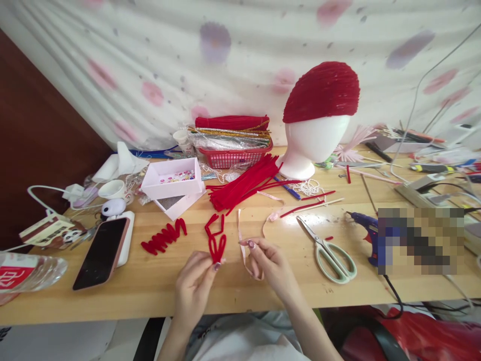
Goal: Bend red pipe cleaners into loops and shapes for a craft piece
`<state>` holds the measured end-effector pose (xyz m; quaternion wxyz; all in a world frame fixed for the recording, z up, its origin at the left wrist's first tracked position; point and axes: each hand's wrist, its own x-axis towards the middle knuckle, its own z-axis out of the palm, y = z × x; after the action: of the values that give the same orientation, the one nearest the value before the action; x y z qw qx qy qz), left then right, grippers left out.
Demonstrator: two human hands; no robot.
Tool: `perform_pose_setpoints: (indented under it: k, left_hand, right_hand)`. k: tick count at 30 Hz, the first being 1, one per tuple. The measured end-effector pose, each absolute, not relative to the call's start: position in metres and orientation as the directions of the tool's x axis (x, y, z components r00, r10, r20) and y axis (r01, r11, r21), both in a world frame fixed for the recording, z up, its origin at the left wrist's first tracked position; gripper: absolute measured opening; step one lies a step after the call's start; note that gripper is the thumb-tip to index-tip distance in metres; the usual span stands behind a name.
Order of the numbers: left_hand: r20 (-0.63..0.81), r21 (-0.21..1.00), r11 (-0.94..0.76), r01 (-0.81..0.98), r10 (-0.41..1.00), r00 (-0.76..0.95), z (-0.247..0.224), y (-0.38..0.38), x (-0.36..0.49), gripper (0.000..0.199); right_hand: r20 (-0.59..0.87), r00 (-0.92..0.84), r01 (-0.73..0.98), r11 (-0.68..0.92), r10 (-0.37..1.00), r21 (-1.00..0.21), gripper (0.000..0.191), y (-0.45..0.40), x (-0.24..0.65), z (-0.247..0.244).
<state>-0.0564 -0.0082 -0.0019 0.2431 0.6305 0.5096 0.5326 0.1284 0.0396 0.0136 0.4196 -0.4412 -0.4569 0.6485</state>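
Note:
My left hand (196,281) pinches the base of a red looped fuzzy piece (217,246) over the front of the table. To its right, my right hand (265,258) holds a thin pale tape measure (240,233) between closed fingers; part of the strip hangs below them. Bent red stems (214,225) lie just beyond the looped piece. A row of folded red pieces (164,236) rests on the left. Behind my hands is a bundle of red fuzzy stems (244,185).
Scissors (332,255) and a blue glue gun (366,228) lie right. A foam head with a red cap (323,95) stands behind. A phone (101,253), white box (173,180) and bottle (32,272) are left. A red basket (236,158) stands at the back.

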Motion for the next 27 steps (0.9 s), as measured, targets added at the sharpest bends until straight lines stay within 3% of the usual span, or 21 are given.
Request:
perform_pose_setpoints:
  k: [5,9,13,17,18,21,22,27]
  left_hand:
    - [0.434,0.849,-0.301,0.434,0.866,-0.248,-0.01,-0.004,-0.081,0.016]
    - [0.415,0.869,-0.272,0.414,0.856,-0.309,-0.009,-0.005,-0.082,0.015]
    - [0.414,0.879,-0.285,0.382,0.854,-0.316,-0.009,-0.006,-0.08,0.013]
    - [0.419,0.877,-0.282,0.389,0.844,-0.334,-0.014,-0.006,-0.084,0.013]
    - [0.416,0.878,-0.276,0.392,0.844,-0.338,-0.015,-0.007,-0.085,0.013]
    - [0.408,0.881,-0.265,0.393,0.846,-0.344,-0.018,-0.007,-0.088,0.013]
    - [0.409,0.879,-0.263,0.398,0.845,-0.345,-0.018,-0.007,-0.089,0.013]
    - [0.472,0.81,-0.254,0.528,0.816,-0.333,-0.019,-0.006,-0.096,0.013]
  right_hand:
    - [-0.204,-0.123,-0.047,-0.211,0.971,-0.976,0.055,0.046,0.144,0.008]
    - [-0.232,-0.066,-0.069,-0.236,0.971,-0.969,0.055,0.042,0.145,0.008]
    - [-0.172,-0.029,-0.163,-0.174,0.985,-0.971,0.066,0.039,0.144,0.008]
    - [-0.115,-0.009,-0.187,-0.115,0.993,-0.976,0.04,0.041,0.147,0.006]
    - [-0.088,0.003,-0.21,-0.086,0.996,-0.974,0.042,0.041,0.147,0.005]
    - [-0.031,0.034,-0.297,-0.02,0.999,-0.955,0.074,0.042,0.149,0.003]
    - [-0.046,0.036,-0.307,-0.033,0.998,-0.951,0.075,0.042,0.149,0.003]
    - [-0.153,0.099,-0.204,-0.131,0.983,-0.97,0.035,0.041,0.151,0.002]
